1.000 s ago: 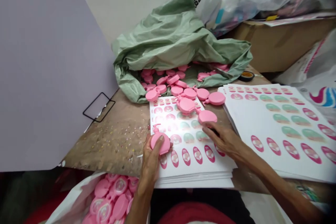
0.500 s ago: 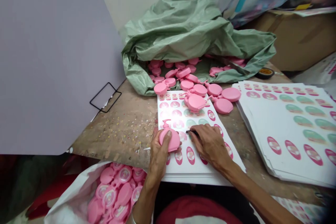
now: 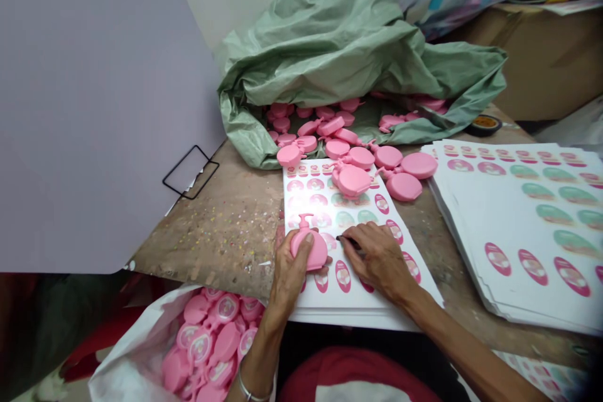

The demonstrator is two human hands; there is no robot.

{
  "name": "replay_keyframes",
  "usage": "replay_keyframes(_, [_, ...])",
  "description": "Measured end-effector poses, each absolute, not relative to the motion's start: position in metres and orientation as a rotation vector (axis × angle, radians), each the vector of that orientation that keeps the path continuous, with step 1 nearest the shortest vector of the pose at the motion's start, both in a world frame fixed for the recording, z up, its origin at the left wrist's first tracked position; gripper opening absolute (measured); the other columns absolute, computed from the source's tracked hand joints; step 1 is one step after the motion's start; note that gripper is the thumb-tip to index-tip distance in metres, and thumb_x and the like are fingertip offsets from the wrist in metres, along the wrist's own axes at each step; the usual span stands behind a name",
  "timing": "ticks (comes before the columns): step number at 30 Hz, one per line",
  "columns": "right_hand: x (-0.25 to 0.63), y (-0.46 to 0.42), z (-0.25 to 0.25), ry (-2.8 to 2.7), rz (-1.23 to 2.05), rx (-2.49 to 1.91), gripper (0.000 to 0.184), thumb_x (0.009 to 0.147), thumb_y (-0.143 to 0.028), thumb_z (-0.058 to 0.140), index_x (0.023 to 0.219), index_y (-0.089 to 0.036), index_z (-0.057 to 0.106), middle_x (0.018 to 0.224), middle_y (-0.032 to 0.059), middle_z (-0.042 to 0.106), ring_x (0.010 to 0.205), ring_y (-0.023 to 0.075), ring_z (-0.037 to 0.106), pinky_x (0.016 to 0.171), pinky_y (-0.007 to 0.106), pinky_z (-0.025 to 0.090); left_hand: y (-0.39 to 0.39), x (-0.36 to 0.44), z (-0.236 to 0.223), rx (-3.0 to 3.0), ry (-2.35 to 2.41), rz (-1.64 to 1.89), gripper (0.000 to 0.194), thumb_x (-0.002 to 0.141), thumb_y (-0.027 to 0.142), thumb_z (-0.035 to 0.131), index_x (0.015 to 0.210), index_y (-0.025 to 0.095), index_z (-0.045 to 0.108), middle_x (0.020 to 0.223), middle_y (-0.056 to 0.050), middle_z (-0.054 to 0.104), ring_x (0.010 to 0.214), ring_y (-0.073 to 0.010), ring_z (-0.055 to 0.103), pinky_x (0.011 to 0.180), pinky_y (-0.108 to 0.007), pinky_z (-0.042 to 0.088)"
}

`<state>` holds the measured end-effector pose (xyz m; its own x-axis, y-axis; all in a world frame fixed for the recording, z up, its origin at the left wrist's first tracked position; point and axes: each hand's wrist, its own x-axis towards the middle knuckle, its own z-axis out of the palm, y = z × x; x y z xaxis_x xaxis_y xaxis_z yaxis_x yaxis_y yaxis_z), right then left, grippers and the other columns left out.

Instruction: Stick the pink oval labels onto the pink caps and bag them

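My left hand [image 3: 289,273] is shut on a flat pink plastic bottle-shaped piece with a pump top [image 3: 308,250], holding it above a stack of white label sheets [image 3: 358,317]. My right hand [image 3: 379,260] rests on the same sheet, pinching a small dark tool [image 3: 348,241] whose tip points at the pink piece. Printed pink oval labels [image 3: 343,276] lie under both hands. Several loose pink pieces [image 3: 352,180] lie on the sheet's upper part and spill from a crumpled green plastic bag [image 3: 325,56].
A white sack [image 3: 132,358] of labelled pink pieces sits below the table's front edge. A second stack of label sheets [image 3: 518,226] lies to the right. A lilac board [image 3: 94,107] stands at left, and a cardboard box [image 3: 546,63] sits behind, beside a tape roll [image 3: 485,125].
My right hand has moved closer to my left, bringing the dark tool's tip near the pink piece. The left hand still holds that piece. The whole view has shifted slightly.
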<state>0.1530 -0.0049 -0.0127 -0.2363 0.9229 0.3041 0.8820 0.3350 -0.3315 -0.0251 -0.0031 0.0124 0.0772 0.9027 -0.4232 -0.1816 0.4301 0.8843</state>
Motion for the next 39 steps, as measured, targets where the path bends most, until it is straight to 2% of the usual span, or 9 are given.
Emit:
replay_keyframes(3, [0.151, -0.003, -0.015, -2.092, 0.128, -1.568, 0.018, 0.091, -0.029, 0.053, 0.081, -0.018, 0.062, 0.072, 0.0045, 0.062, 0.074, 0.0192, 0.053, 0.071, 0.032, 0.032, -0.003, -0.026, 0.012, 0.779, 1.211, 0.927, 0.055, 0.077, 0.053, 0.067, 0.111, 0.012, 0.057, 0.099, -0.013, 0.069, 0.063, -0.0204, 0.070, 0.051, -0.029, 0.059])
replay_keyframes(6, [0.147, -0.001, -0.016, -2.021, 0.058, -1.587, 0.018, 0.086, -0.034, 0.063, 0.079, -0.018, 0.062, 0.069, 0.0032, 0.062, 0.068, 0.0186, 0.052, 0.068, 0.032, 0.032, -0.003, -0.026, 0.012, 0.785, 1.213, 0.933, 0.053, 0.077, 0.052, 0.068, 0.110, 0.012, 0.058, 0.104, -0.014, 0.067, 0.062, -0.0195, 0.070, 0.051, -0.029, 0.059])
replay_keyframes(13, [0.143, -0.003, -0.009, -1.977, -0.105, -1.332, 0.013, 0.085, -0.027, 0.064, 0.079, -0.016, 0.060, 0.068, 0.0033, 0.064, 0.067, 0.0177, 0.052, 0.070, 0.034, 0.036, -0.005, -0.027, 0.011, 0.740, 1.161, 0.975, 0.051, 0.081, 0.050, 0.065, 0.112, 0.011, 0.057, 0.098, -0.013, 0.068, 0.063, -0.0198, 0.070, 0.050, -0.027, 0.058])
replay_keyframes(17, [0.146, -0.003, -0.011, -1.851, 0.052, -1.349, 0.016, 0.081, -0.031, 0.067, 0.076, -0.018, 0.059, 0.066, 0.0017, 0.062, 0.065, 0.0163, 0.053, 0.068, 0.033, 0.040, -0.007, -0.029, 0.009, 0.678, 1.129, 1.039, 0.048, 0.083, 0.049, 0.063, 0.112, 0.012, 0.054, 0.100, -0.014, 0.067, 0.070, -0.0198, 0.070, 0.052, -0.024, 0.057])
replay_keyframes(21, [0.155, -0.001, -0.003, -1.498, 0.453, -1.513, 0.022, 0.081, -0.040, 0.066, 0.077, -0.020, 0.059, 0.071, 0.0009, 0.063, 0.064, 0.0144, 0.057, 0.060, 0.027, 0.045, -0.010, -0.028, 0.012, 0.629, 1.103, 1.116, 0.045, 0.083, 0.047, 0.064, 0.110, 0.013, 0.053, 0.111, -0.016, 0.065, 0.075, -0.0198, 0.070, 0.053, -0.023, 0.056])
replay_keyframes(25, [0.160, -0.003, 0.020, -1.359, 0.671, -1.556, 0.032, 0.080, -0.048, 0.066, 0.097, -0.021, 0.069, 0.068, -0.0016, 0.062, 0.058, 0.0122, 0.054, 0.054, 0.024, 0.044, -0.010, -0.023, 0.020, 0.576, 1.068, 1.172, 0.050, 0.085, 0.054, 0.058, 0.114, 0.013, 0.054, 0.111, -0.016, 0.065, 0.078, -0.0213, 0.070, 0.053, -0.024, 0.056])
replay_keyframes(27, [0.158, -0.005, 0.032, -1.372, 0.755, -1.529, 0.039, 0.079, -0.049, 0.066, 0.107, -0.023, 0.071, 0.072, -0.0009, 0.066, 0.059, 0.0125, 0.056, 0.053, 0.024, 0.045, -0.008, -0.020, 0.026, 0.513, 1.060, 1.196, 0.056, 0.086, 0.059, 0.054, 0.119, 0.014, 0.056, 0.112, -0.016, 0.066, 0.080, -0.0223, 0.070, 0.053, -0.025, 0.057])
replay_keyframes(32, [0.148, -0.008, 0.049, -1.369, 0.854, -1.466, 0.027, 0.079, -0.046, 0.067, 0.094, -0.025, 0.077, 0.093, 0.0020, 0.075, 0.082, 0.0185, 0.068, 0.070, 0.026, 0.054, -0.005, -0.010, 0.038, 0.461, 1.060, 1.187, 0.055, 0.083, 0.058, 0.058, 0.118, 0.014, 0.061, 0.108, -0.014, 0.069, 0.082, -0.0238, 0.071, 0.054, -0.026, 0.057])
replay_keyframes(39, [0.143, -0.012, 0.051, -1.449, 0.831, -1.417, 0.023, 0.079, -0.041, 0.067, 0.090, -0.024, 0.078, 0.087, 0.0026, 0.076, 0.074, 0.0178, 0.068, 0.066, 0.027, 0.055, -0.008, -0.006, 0.044, 0.412, 0.970, 1.081, 0.056, 0.091, 0.059, 0.044, 0.113, 0.011, 0.064, 0.091, -0.014, 0.072, 0.069, -0.0214, 0.071, 0.050, -0.024, 0.056])
